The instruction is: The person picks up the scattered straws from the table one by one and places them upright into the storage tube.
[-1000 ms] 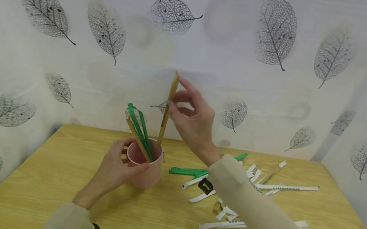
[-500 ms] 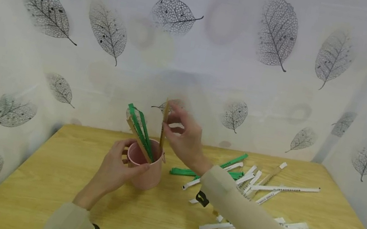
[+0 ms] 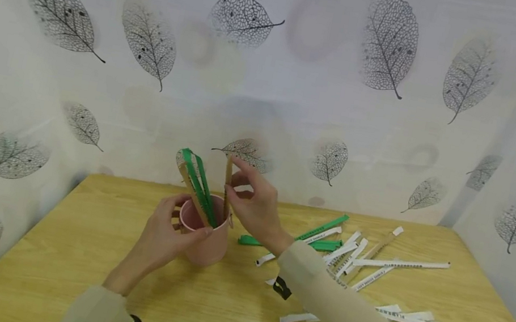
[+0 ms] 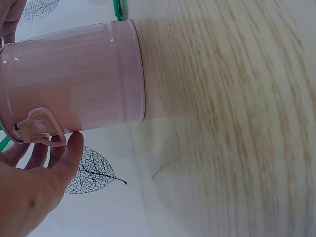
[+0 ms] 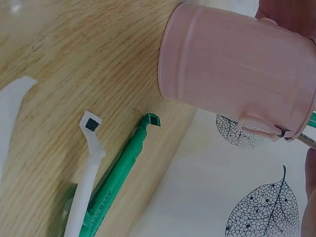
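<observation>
A pink metal bucket [image 3: 206, 248] with small side handles stands on the table. My left hand [image 3: 167, 234] grips its left side, thumb across the front near the rim; fingers curl at its side in the left wrist view. Green paper-wrapped straws [image 3: 201, 188] and a brown-wrapped one [image 3: 190, 179] lean left out of the bucket. Over its right rim, my right hand [image 3: 258, 201] pinches another brown paper-wrapped straw [image 3: 229, 170], held nearly upright with its lower end inside. The right wrist view catches only edges of both hands beside the bucket [image 5: 237, 59].
Right of the bucket, a loose pile of wrapped straws lies on the wooden table [image 3: 67, 242]: green ones [image 3: 324, 227], white ones [image 3: 405, 265] and a brown one [image 3: 380, 243]. My right forearm crosses over part of it. A leaf-print curtain [image 3: 301, 94] hangs behind the table.
My right hand has come down with the brown straw, lowering it into the bucket. My left hand and the bucket have stayed in place.
</observation>
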`<state>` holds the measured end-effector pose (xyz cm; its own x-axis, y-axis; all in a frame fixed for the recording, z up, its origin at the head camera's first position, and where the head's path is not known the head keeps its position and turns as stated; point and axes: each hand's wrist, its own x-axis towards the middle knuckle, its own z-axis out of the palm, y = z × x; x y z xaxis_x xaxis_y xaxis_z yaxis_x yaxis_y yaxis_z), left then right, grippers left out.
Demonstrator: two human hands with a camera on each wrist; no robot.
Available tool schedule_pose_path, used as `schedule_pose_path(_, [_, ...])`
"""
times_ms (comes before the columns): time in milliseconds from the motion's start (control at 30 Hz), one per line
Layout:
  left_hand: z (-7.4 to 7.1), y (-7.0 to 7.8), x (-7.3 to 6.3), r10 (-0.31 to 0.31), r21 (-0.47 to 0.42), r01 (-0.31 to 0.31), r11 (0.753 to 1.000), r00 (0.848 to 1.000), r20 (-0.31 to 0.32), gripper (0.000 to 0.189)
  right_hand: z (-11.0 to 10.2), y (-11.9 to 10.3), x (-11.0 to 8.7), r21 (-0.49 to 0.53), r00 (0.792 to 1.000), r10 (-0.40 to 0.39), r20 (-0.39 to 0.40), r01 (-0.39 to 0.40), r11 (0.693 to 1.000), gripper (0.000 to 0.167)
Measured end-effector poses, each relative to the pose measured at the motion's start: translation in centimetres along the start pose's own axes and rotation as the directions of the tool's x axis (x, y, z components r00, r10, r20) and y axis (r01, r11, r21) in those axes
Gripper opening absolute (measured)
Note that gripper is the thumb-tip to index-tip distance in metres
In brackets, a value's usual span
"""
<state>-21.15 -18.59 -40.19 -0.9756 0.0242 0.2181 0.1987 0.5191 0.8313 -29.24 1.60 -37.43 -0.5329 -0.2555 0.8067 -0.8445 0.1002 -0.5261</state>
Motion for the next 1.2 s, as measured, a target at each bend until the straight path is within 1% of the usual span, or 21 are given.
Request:
schedule_pose_path(167, [0.1, 0.1, 0.0, 0.001, -0.006, -0.001, 1.0, 1.0, -0.006, 0.082, 0.1, -0.2, 0.1, -0.006, 1.0, 0.021, -0.007, -0.021, 1.0, 0.055])
schedule_pose_path(300, [0.2, 0.1, -0.1, 0.007, -0.01, -0.007, 1.0, 1.0, -0.022, 0.082, 0.0, -0.4, 0.2, -0.01, 0.999, 0.04, -0.034, -0.04, 0.999, 0.053])
schedule_pose_path(400, [0.2, 0.1, -0.1, 0.014, -0.011, -0.014, 1.0, 1.0, -0.026, 0.083, -0.6, -0.7, 0.3, -0.032, 0.997, 0.056, -0.061, -0.058, 0.998, 0.049])
schedule_pose_path(500, [0.1, 0.3, -0.1, 0.02, -0.007, -0.021, 1.0, 0.999, -0.038, 0.082, -1.6, -1.0, 0.5, -0.076, 0.995, 0.069, -0.065, -0.074, 0.994, 0.044])
schedule_pose_path(567, [0.0, 0.3, -0.1, 0.021, -0.002, -0.021, 1.0, 0.999, -0.045, 0.082, -2.6, -1.3, 0.4, -0.107, 0.996, 0.08, -0.031, -0.083, 0.991, 0.039])
schedule_pose_path(633, [0.0, 0.4, -0.1, 0.018, 0.001, -0.018, 1.0, 0.999, -0.051, 0.082, -4.0, -1.5, 0.1, -0.143, 0.992, 0.099, 0.073, -0.088, 0.986, 0.032])
schedule_pose_path(667, [0.0, 0.4, -0.1, 0.017, 0.001, -0.017, 1.0, 0.999, -0.049, 0.082, -4.8, -1.5, -0.2, -0.169, 0.982, 0.111, 0.151, -0.085, 0.982, 0.03])
schedule_pose_path(700, [0.0, 0.4, -0.1, 0.016, -0.003, -0.016, 1.0, 0.999, -0.045, 0.083, -5.8, -1.6, -0.6, -0.21, 0.959, 0.125, 0.254, -0.071, 0.975, 0.027])
schedule_pose_path(733, [0.0, 0.3, -0.1, 0.016, -0.001, -0.016, 1.0, 0.999, -0.041, 0.083, -6.7, -1.7, -1.1, -0.251, 0.92, 0.143, 0.365, -0.051, 0.967, 0.025])
schedule_pose_path(767, [0.1, 0.3, -0.1, 0.016, -0.004, -0.016, 1.0, 0.999, -0.04, 0.083, -7.6, -1.7, -1.8, -0.298, 0.864, 0.167, 0.475, -0.021, 0.954, 0.024])
schedule_pose_path(800, [0.1, 0.3, -0.1, 0.016, -0.005, -0.016, 1.0, 0.999, -0.041, 0.083, -8.4, -1.7, -2.5, -0.33, 0.791, 0.194, 0.58, 0.01, 0.944, 0.023])
schedule_pose_path(833, [0.1, 0.3, -0.1, 0.018, -0.005, -0.018, 1.0, 0.999, -0.041, 0.083, -9.1, -1.7, -3.3, -0.357, 0.715, 0.228, 0.66, 0.033, 0.933, 0.023])
schedule_pose_path(867, [0.2, 0.2, -0.1, 0.02, -0.007, -0.021, 1.0, 0.999, -0.04, 0.082, -9.7, -1.8, -4.0, -0.379, 0.641, 0.257, 0.723, 0.057, 0.924, 0.024])
schedule_pose_path(900, [0.2, 0.2, -0.1, 0.022, -0.007, -0.022, 1.0, 0.999, -0.039, 0.083, -10.2, -1.9, -4.8, -0.402, 0.573, 0.291, 0.766, 0.075, 0.913, 0.024])
schedule_pose_path(933, [0.3, 0.2, -0.1, 0.025, -0.004, -0.025, 1.0, 0.999, -0.038, 0.083, -10.5, -2.0, -5.4, -0.418, 0.523, 0.324, 0.789, 0.07, 0.906, 0.024])
schedule_pose_path(967, [0.3, 0.1, -0.1, 0.027, -0.003, -0.027, 1.0, 0.999, -0.038, 0.082, -10.8, -2.0, -6.1, -0.43, 0.484, 0.352, 0.801, 0.057, 0.901, 0.025])
schedule_pose_path(1000, [0.3, 0.1, -0.1, 0.028, 0.0, -0.028, 1.0, 0.999, -0.038, 0.082, -11.0, -2.1, -6.6, -0.437, 0.459, 0.371, 0.808, 0.044, 0.898, 0.026])
schedule_pose_path(1033, [0.3, 0.1, -0.2, 0.026, -0.001, -0.026, 1.0, 0.999, -0.036, 0.082, -11.1, -2.2, -7.1, -0.445, 0.449, 0.38, 0.808, 0.043, 0.895, 0.027])
schedule_pose_path(1100, [0.3, 0.1, -0.2, 0.019, -0.001, -0.019, 1.0, 0.999, -0.034, 0.083, -11.2, -2.2, -7.8, -0.448, 0.451, 0.375, 0.81, 0.066, 0.891, 0.029])
schedule_pose_path(1200, [0.3, 0.1, -0.3, 0.005, 0.002, -0.005, 1.0, 0.999, -0.04, 0.083, -11.1, -2.2, -8.4, -0.44, 0.474, 0.337, 0.813, 0.121, 0.89, 0.031])
